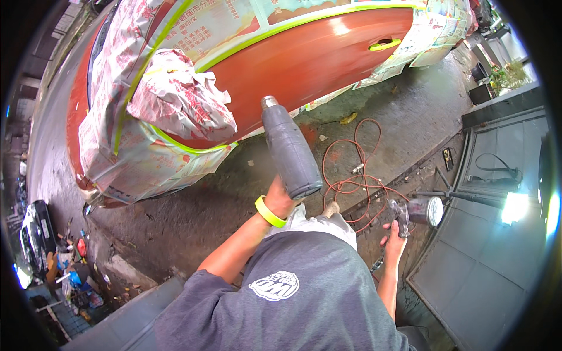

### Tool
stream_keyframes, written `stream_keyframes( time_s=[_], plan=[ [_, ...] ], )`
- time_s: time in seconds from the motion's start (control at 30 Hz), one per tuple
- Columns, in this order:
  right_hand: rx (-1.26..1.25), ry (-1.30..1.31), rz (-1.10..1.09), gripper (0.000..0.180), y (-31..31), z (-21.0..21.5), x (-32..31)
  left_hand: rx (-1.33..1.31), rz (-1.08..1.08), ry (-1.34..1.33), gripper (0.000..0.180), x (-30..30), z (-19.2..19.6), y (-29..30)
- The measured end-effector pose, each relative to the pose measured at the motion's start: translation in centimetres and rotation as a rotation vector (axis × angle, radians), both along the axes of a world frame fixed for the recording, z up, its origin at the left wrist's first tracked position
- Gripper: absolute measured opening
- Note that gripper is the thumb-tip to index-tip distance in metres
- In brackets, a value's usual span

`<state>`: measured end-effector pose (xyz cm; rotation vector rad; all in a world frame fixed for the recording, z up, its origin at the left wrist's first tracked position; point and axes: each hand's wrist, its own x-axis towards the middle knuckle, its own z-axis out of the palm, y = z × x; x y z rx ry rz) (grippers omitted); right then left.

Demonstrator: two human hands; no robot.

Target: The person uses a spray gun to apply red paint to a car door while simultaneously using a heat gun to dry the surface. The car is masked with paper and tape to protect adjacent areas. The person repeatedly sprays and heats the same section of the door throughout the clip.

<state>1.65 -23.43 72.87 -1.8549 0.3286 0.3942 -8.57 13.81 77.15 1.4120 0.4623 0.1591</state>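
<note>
My left hand (280, 198), below a yellow wristband (269, 212), is closed around the handle of a dark grey heat gun (291, 149). Its metal nozzle points up toward the red car door panel (293, 58), apart from it. At the right, my right hand (394, 243) grips a paint spray gun (400, 217) with a round cup (424, 211) attached. Its fingers wrap the spray gun's handle. Printed masking paper (181, 96) and yellow-green tape (257, 40) surround the panel; crumpled paper covers the side mirror area.
A reddish air hose (369, 184) lies in loops on the concrete floor beside my feet. A lit work lamp (515, 207) on a stand is at the right, before a grey metal gate (468, 263). Clutter (76, 281) is piled at the lower left.
</note>
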Motion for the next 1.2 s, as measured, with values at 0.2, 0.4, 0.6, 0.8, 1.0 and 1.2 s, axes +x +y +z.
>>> stream_keyframes(
  time_s=[0.2, 0.4, 0.6, 0.8, 1.0, 1.2],
  plan=[
    [0.07, -0.041, 0.151, 0.045, 8.4, 6.0, 0.1, -0.213, -0.126, -0.131, 0.055, 0.6, 2.0, 1.0],
    [0.179, -0.087, 0.207, 0.04, 15.3, 10.9, 0.3, -0.076, -0.105, -0.066, 0.051, 0.7, 0.7, 4.0],
    [0.289, -0.134, 0.259, 0.04, 21.1, 13.4, 1.9, -0.167, -0.174, -0.026, 0.055, -1.2, 1.5, 5.7],
    [0.337, -0.106, 0.267, 0.045, 24.0, 14.4, 2.5, -0.138, -0.104, -0.095, 0.054, -2.0, 1.5, 6.1],
    [0.396, -0.071, 0.271, 0.045, 24.6, 14.6, 1.7, 0.288, -0.147, -0.012, 0.049, -2.8, 1.0, 6.6],
    [0.403, -0.064, 0.279, 0.045, 24.2, 15.0, 1.4, 0.283, -0.043, -0.138, 0.035, -0.2, -0.1, 4.2]
  ],
)
